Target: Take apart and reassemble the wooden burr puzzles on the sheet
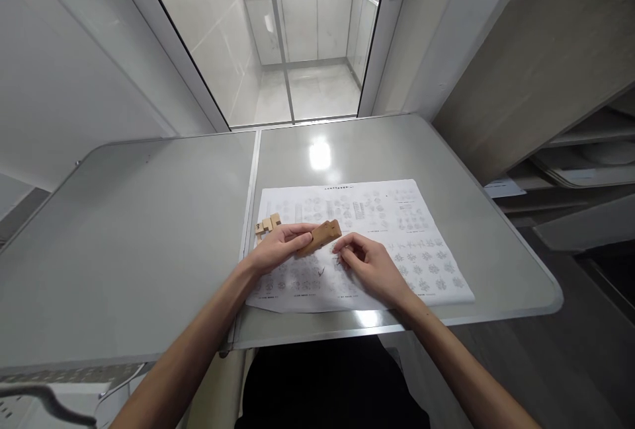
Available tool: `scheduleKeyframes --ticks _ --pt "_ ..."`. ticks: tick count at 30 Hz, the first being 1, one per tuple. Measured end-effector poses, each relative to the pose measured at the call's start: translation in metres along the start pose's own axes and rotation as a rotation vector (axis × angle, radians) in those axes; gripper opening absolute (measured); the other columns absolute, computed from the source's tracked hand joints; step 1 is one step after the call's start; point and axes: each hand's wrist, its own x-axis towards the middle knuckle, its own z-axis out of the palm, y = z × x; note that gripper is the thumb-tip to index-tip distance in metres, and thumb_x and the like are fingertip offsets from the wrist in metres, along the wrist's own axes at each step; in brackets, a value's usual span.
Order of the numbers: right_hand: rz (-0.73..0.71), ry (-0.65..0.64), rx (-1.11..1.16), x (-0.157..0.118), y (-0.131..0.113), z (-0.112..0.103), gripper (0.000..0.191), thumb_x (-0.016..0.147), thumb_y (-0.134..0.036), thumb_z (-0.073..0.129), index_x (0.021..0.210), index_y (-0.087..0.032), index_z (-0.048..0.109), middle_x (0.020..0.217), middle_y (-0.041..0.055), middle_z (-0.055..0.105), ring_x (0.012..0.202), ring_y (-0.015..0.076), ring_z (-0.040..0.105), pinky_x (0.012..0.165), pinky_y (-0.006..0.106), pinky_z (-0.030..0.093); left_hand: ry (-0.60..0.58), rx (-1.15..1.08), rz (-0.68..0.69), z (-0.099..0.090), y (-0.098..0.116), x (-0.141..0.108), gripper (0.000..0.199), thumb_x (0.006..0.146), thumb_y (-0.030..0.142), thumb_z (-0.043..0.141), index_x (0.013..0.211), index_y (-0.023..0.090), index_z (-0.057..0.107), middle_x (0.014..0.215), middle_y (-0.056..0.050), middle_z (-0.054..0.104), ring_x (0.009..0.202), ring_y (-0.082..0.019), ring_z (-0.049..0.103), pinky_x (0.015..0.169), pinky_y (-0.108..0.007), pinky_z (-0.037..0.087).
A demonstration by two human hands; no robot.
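Observation:
A brown wooden block (325, 235) is tilted above a large printed paper sheet (411, 217), its upper end pointing right. My left hand (282, 246) has its fingers closed round the lower left part of it. My right hand (370, 264) is just to the right of the block, apart from it, with thumb and fingertips pinched together; whatever they hold is too small to make out. Light wooden pieces (268, 224) lie at the sheet's left edge, beyond my left hand. Small reddish marks or bits (321, 272) show on the paper between my hands.
The sheet covers part of a grey table (173, 217) with a metal seam running front to back. Behind the table stands a framed glass door (292, 39). Shelves (585, 158) holding flat items are at the right. A dark cable or handle (49, 399) is at the lower left.

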Motion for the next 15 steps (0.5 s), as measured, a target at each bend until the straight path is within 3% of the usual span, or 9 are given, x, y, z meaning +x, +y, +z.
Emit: scheduleKeyframes --ticks 4,9,15 --pt "0.02 -0.014 0.007 0.001 -0.001 -0.001 0.019 0.096 -0.03 0.058 0.095 -0.023 0.075 0.085 0.0023 0.074 0.074 0.0194 0.066 0.069 0.032 0.05 0.08 0.016 0.004 -0.004 0.004 0.01 0.063 0.092 0.067 0.074 0.138 0.024 0.076 0.137 -0.013 0.076 0.123 -0.033 0.072 0.101 -0.043 0.058" --pt "0.035 -0.085 0.088 0.008 0.003 -0.009 0.017 0.098 -0.027 0.057 0.096 -0.022 0.073 0.08 0.0001 0.071 0.069 0.0169 0.065 0.07 0.032 0.051 0.162 0.078 -0.003 0.006 0.02 0.018 0.054 0.095 0.063 0.073 0.136 0.027 0.078 0.141 -0.009 0.076 0.133 -0.034 0.067 0.116 -0.048 0.051" --pt "0.009 -0.005 0.153 0.015 0.003 -0.024 0.019 0.102 -0.035 0.059 0.097 -0.022 0.071 0.093 0.0035 0.075 0.074 0.0169 0.067 0.071 0.032 0.054 0.252 0.064 0.027 0.023 0.025 0.023 0.05 0.099 0.06 0.07 0.135 0.027 0.077 0.144 -0.008 0.074 0.136 -0.034 0.066 0.116 -0.047 0.053"
